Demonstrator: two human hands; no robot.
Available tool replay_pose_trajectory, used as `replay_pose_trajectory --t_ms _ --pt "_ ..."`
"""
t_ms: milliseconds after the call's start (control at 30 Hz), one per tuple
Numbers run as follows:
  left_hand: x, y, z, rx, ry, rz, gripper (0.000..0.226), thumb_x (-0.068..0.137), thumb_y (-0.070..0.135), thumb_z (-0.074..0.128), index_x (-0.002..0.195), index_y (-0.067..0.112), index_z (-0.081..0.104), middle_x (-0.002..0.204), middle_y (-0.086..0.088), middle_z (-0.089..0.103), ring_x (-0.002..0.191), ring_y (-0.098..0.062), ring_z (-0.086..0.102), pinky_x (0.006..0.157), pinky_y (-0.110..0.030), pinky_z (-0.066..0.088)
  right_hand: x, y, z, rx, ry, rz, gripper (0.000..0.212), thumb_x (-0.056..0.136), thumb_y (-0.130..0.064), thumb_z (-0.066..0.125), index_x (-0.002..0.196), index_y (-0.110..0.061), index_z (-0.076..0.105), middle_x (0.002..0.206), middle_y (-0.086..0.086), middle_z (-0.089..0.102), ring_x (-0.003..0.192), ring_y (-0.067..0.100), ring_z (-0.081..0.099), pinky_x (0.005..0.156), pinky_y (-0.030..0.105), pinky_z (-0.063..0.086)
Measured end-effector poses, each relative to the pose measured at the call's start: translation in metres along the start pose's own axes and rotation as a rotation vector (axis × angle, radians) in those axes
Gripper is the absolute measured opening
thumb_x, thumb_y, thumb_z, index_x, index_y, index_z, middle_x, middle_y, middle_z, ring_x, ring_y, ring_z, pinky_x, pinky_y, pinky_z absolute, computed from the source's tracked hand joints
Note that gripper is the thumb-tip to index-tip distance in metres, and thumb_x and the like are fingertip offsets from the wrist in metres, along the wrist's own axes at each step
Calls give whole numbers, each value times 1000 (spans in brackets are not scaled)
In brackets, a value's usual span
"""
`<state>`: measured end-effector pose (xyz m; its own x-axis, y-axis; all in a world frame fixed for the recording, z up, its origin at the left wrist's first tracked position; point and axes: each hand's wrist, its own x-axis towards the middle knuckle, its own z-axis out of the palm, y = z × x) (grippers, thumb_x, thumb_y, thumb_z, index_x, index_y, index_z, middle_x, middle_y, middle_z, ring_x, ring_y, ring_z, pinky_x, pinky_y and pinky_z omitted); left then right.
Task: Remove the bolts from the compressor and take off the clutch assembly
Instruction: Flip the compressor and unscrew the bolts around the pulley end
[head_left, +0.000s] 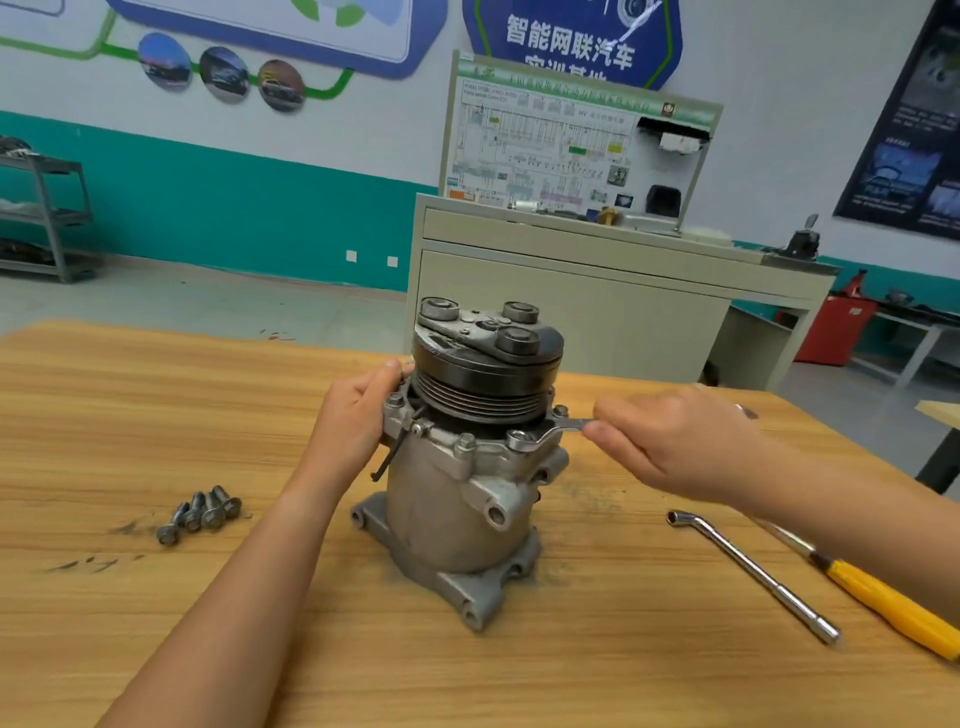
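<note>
While the compressor (457, 499) stands upright on the table (156, 415), left hand (358, 410) curled on its flange, right hand (670, 436) pinching the wrench (545, 434) seated on a bolt (517, 440), it looks heavy, rigid: brace at flange, not clutch (488, 358).

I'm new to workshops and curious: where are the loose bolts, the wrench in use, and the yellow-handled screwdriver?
Loose bolts (213, 513): head view, on the flanged head of one bolt in the cluster.
Wrench (546, 435): head view, on its bent neck beside the ring end.
Yellow-handled screwdriver (883, 603): head view, on the yellow handle.
</note>
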<state>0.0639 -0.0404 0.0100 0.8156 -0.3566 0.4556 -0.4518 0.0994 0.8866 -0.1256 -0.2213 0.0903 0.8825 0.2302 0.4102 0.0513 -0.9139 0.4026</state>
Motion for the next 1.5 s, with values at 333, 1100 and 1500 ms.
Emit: replay_pose_trajectory --t_ms 333,1100,1500 --pt "-11 3 -3 69 94 0 58 96 41 43 53 2 47 55 -12 45 47 -16 37 63 -30 37 5 6 -6 189 285 201 38 91 -21 36 89 7 60 47 4 46 32 24 44 34 25 33" --pt "-76 34 7 123 336 -60 30 89 47 52 99 19 61 90 11 61 88 -6 57 72 -20 44 -9 -78 -55 -337 -447 370 20 90 -6 39 108 -14 43 59 -3 33 47 13 29 38 26 22" --pt "-80 31 15 220 375 32 49 89 49 45 116 11 60 108 5 59 101 -11 54 78 -20 40 -21 -18 -22 -200 -144 86 46 91 -42 23 94 -11 57 53 -5 46 42 19 46 40 23 35"
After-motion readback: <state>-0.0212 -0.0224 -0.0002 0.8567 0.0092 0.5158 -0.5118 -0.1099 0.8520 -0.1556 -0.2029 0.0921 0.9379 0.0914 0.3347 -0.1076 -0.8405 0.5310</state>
